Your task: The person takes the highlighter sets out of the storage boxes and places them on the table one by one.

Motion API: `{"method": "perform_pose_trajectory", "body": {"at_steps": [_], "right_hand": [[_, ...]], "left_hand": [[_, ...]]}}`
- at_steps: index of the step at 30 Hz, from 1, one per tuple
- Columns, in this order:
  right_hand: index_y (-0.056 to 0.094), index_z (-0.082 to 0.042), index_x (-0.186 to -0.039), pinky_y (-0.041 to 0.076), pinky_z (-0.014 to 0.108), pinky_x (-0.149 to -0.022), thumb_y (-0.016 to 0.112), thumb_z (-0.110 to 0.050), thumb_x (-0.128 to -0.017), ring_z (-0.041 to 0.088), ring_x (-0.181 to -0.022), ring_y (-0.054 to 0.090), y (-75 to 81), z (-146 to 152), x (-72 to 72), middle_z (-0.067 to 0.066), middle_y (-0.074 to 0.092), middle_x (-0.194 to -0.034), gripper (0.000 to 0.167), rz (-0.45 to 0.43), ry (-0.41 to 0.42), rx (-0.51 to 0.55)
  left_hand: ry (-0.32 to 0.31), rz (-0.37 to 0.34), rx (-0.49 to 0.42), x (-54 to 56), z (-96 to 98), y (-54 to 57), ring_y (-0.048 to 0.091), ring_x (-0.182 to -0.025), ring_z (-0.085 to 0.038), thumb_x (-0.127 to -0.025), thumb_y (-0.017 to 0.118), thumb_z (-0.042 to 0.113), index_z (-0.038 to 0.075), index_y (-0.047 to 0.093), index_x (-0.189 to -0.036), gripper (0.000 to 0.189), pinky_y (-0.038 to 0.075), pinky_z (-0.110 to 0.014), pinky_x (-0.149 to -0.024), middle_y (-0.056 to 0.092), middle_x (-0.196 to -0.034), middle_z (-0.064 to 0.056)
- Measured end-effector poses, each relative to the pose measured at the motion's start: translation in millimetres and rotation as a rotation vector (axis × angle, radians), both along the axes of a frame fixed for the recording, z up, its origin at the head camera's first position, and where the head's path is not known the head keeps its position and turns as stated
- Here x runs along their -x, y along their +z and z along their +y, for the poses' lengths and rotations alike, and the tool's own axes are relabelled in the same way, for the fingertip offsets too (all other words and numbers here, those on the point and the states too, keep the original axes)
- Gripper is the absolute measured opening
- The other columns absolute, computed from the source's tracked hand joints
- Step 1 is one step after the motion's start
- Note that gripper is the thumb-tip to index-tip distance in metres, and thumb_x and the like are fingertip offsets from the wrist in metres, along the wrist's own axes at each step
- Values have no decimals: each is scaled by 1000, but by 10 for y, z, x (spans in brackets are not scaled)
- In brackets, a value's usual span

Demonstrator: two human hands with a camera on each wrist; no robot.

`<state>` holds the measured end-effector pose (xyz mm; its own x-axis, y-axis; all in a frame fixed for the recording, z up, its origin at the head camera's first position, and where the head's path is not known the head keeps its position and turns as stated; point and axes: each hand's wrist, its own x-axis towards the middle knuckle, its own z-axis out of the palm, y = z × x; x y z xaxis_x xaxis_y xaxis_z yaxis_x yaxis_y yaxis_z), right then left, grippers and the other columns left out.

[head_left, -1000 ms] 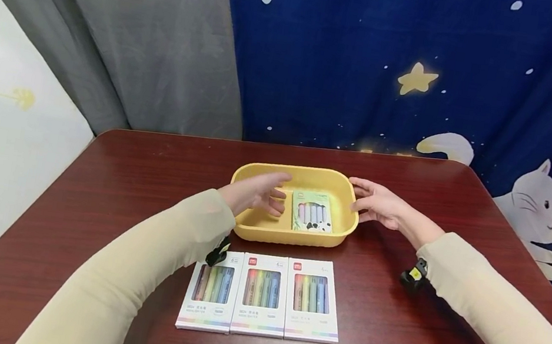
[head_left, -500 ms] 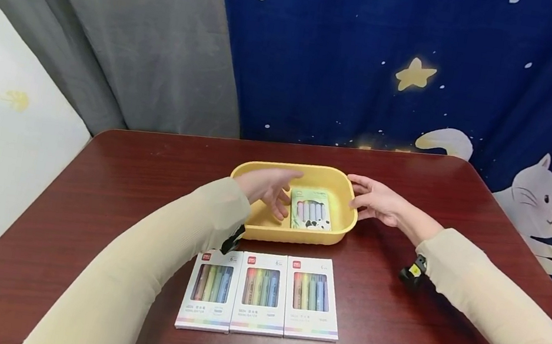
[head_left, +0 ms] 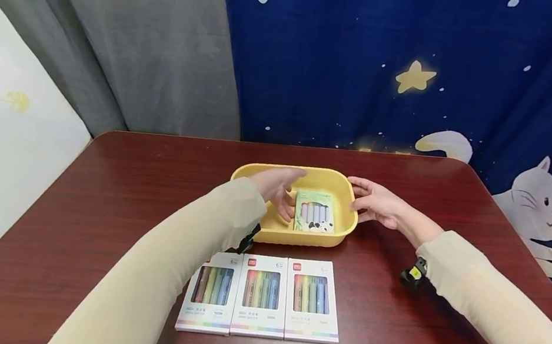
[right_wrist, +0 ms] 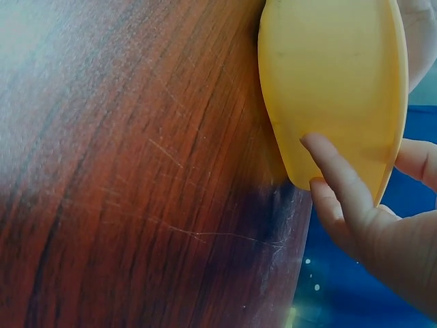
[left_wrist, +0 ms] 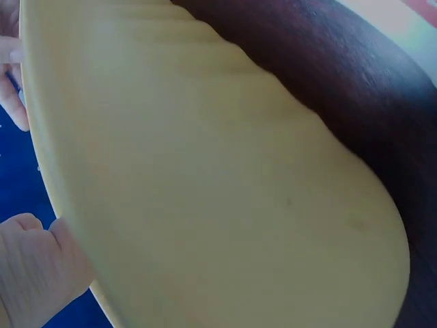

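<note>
A yellow plastic storage basket (head_left: 255, 170) sits towards the back of the table. Inside it lies a green box of pens with a panda picture (head_left: 315, 212). My left hand (head_left: 280, 190) reaches into the basket, loosely bent fingertips at the box's left edge; whether they press on it I cannot tell. At the basket's right end, my right hand (head_left: 378, 204) holds the rim and wall, with fingers on the outside in the right wrist view. Three white highlighter boxes, left (head_left: 209, 299), middle (head_left: 262, 295) and right (head_left: 311, 301), stand side by side in front.
The dark red wooden table (head_left: 133, 192) has its far edge near a grey curtain (head_left: 142, 27) and a blue starry curtain (head_left: 325, 54). My left sleeve (head_left: 175, 270) partly covers the left white box.
My left hand has moved right within the basket, and the panda box now lies slightly farther right. The right hand and the white boxes stay put.
</note>
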<state>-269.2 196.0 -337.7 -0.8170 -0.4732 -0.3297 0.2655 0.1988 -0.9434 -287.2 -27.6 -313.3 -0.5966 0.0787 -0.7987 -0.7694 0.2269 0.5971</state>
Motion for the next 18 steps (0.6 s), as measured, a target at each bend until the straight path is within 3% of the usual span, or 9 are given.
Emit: {"method": "perform_pose_trajectory", "body": {"at_steps": [6,13,18], "right_hand": [[7,-5,-147,51,45,-78,47,13,-81,27,-104,51,-14,-5,2,21,18,-149,79,3,-4,-4],[5,-5,-147,52,44,-77,46,13,-81,27,-104,50,-18,-1,11,22,18,-148,79,1,-6,-7],[6,-5,-147,52,43,-77,46,12,-81,28,-105,50,-7,-3,10,23,19,-147,79,2,-5,-17]], "left_hand": [[-4,22,10,1,82,-72,45,-114,-43,-94,40,48,2,16,-144,72,44,-48,-91,35,-135,-24],[6,70,54,-9,98,-115,47,-83,-29,-93,42,47,-2,26,-139,68,48,-37,-86,43,-104,-21],[-20,79,86,-40,106,-115,46,-77,-26,-93,41,48,-1,30,-134,65,47,-33,-85,42,-92,-17]]}}
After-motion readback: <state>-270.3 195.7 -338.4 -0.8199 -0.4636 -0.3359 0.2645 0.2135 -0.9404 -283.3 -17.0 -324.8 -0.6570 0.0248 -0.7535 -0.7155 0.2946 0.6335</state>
